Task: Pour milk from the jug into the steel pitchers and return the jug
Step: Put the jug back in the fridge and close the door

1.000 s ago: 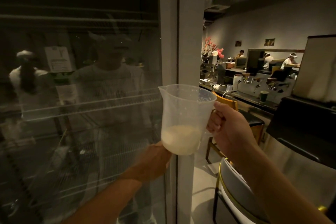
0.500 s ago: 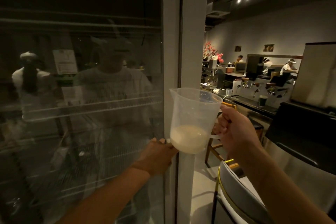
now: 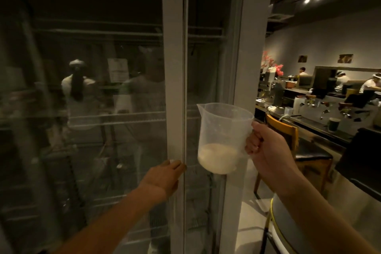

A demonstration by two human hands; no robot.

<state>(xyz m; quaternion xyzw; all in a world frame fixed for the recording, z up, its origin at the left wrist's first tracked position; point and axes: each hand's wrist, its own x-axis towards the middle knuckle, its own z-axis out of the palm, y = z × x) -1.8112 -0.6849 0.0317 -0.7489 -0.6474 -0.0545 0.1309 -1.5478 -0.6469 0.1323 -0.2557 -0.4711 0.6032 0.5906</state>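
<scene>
Both forearms are bare to the frame's edge, and the hands (image 3: pixel 162 179) carry no rings.

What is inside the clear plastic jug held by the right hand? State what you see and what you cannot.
The jug holds a shallow layer of milk at the bottom; the rest is empty. The right hand covers the handle.

Single head-worn view, forward and slightly down, close to a glass fridge door (image 3: pixel 92 109).
</scene>
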